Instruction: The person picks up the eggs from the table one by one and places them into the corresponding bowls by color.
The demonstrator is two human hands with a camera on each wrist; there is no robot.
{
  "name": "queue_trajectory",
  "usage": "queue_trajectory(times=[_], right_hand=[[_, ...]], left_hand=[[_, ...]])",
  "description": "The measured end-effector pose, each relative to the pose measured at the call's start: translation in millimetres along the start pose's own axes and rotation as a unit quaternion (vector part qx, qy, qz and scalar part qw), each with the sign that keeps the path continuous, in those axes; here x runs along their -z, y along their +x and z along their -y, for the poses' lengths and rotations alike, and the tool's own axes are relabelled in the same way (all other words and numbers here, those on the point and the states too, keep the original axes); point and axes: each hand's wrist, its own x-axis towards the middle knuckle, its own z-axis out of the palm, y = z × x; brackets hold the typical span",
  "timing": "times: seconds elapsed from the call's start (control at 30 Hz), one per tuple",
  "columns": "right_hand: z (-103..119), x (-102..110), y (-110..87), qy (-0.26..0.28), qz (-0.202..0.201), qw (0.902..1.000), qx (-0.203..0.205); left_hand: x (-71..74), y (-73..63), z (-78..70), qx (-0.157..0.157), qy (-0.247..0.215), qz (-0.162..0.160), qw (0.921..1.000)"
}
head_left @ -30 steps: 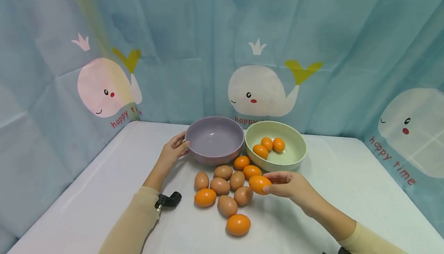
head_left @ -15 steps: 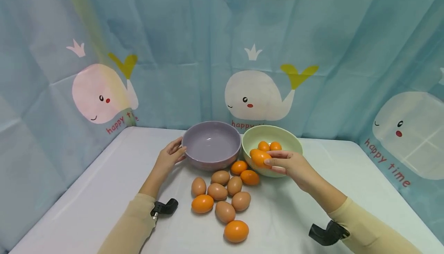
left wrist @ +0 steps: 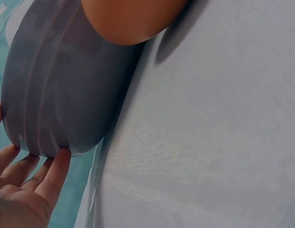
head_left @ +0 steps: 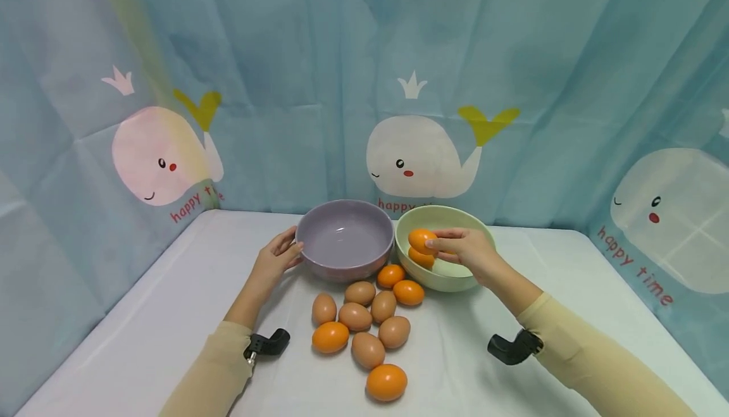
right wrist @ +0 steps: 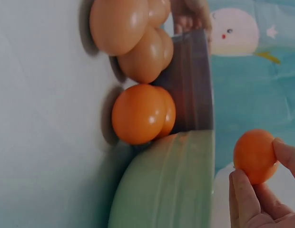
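My right hand (head_left: 464, 249) pinches a smooth orange egg (head_left: 422, 240) over the green bowl (head_left: 475, 278), just inside its near-left rim, above another orange egg. My left hand (head_left: 273, 259), fingers relaxed, rests against the purple bowl (head_left: 342, 265). Bare tabletop (head_left: 569, 278) lies open to my right.

1. A white surface (head_left: 142, 316) carries everything here
2. A loose cluster of eggs lies on it in front of the bowls: brown eggs (head_left: 355, 316) bunched in the middle, orange eggs (head_left: 386, 382) at the edges
3. Two of those orange ones (head_left: 408, 292) sit just beside the bowls
4. Behind hangs a pale blue curtain (head_left: 319, 56) printed with white whales (head_left: 418, 157), little crowns and red "happy time" lettering (head_left: 636, 264), wrapping round both sides
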Motion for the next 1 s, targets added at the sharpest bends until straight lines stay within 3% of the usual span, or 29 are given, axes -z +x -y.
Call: queue_trajectory(times=[0.43,1.0], right_hand=[[-1,-2,20.0,-0.048,-0.033,0.9982,-0.016],[-8,-4,40.9,-0.069,-0.068,0.9948,-0.030]], left_hand=[[-0.7,-0.2,-4.2,-0.003,-0.008,-0.004,1.0000],[-0.9,1.3,-0.4,0.001,-0.009,-0.001,1.0000]])
